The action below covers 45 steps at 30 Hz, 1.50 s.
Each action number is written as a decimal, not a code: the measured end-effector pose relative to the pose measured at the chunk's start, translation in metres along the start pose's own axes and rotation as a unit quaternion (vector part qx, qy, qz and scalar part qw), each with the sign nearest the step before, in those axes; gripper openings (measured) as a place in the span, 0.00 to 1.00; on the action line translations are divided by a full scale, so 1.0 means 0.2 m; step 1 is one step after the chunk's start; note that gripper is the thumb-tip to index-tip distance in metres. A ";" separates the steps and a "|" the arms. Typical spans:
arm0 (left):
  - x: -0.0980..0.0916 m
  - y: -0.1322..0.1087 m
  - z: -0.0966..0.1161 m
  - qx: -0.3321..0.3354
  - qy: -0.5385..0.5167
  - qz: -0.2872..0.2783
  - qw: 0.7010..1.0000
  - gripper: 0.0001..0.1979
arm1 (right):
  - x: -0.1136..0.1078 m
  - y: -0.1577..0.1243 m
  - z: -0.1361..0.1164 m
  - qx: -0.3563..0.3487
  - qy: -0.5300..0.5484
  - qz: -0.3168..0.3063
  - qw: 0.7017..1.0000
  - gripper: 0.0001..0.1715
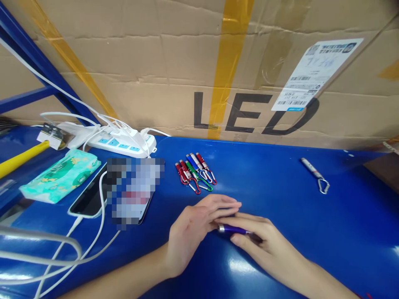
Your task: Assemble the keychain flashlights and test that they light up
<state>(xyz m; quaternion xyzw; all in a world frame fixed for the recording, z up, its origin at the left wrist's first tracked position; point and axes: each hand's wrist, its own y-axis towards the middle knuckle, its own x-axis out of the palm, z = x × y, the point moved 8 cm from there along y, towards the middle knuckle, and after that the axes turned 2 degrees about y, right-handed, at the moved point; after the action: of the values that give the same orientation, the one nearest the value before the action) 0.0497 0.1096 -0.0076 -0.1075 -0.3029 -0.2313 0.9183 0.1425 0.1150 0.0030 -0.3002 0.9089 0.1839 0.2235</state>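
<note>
My right hand (pixel 262 236) is closed around a small purple flashlight (pixel 233 229), its silver end pointing left. The flashlight's other end is hidden in my palm. Just left of it, my left hand (pixel 196 228) is held with fingers stretched out and nothing visible in it; its fingertips overlap those of my right hand. Beyond my hands, several keychain flashlights with carabiner clips lie side by side in a group, among them a red flashlight (pixel 184 170), a green flashlight (pixel 193 170) and a blue flashlight (pixel 192 162). A silver flashlight (pixel 311 168) lies apart at the right.
Two phones, one a dark-screened phone (pixel 90 193), lie left on the blue table (pixel 274 182) among white cables (pixel 101 207). Behind them are a green tissue pack (pixel 62 174) and a white power strip (pixel 124 143). A large cardboard box (pixel 174 62) stands along the back.
</note>
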 end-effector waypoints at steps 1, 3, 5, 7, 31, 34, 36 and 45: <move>0.00 0.00 0.00 -0.001 -0.001 0.001 1.000 0.24 | 0.00 0.00 0.00 -0.005 -0.003 0.002 1.000 0.16; 0.00 0.00 0.01 -0.002 0.000 -0.004 1.000 0.23 | 0.00 0.00 -0.01 -0.018 -0.005 0.006 1.000 0.14; 0.01 -0.01 0.01 -0.002 0.008 -0.010 1.000 0.23 | 0.00 0.00 -0.02 -0.024 -0.007 0.006 1.000 0.14; 0.01 -0.01 0.01 -0.004 0.023 -0.012 1.000 0.23 | 0.00 0.00 -0.01 -0.016 -0.005 0.003 1.000 0.13; -0.16 0.06 -0.03 0.032 0.195 0.142 0.970 0.16 | -0.55 -0.05 0.40 0.214 -0.388 0.181 0.878 0.10; -0.16 0.06 -0.09 0.034 0.235 0.105 0.966 0.12 | -0.71 -0.11 0.46 0.216 -0.436 0.240 0.840 0.15; -0.14 0.06 -0.11 0.033 0.248 0.078 0.965 0.13 | -0.80 -0.16 0.49 0.220 -0.462 0.276 0.814 0.19; 0.04 -0.03 0.04 0.098 0.386 0.057 0.915 0.18 | -0.88 -0.20 0.49 0.166 -0.484 0.326 0.795 0.22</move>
<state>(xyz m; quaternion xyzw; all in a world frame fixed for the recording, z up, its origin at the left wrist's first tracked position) 0.0486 0.1031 0.0036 0.0635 0.0608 -0.1708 0.9814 0.3235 0.2134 0.0046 0.1840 0.7430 0.2134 0.6071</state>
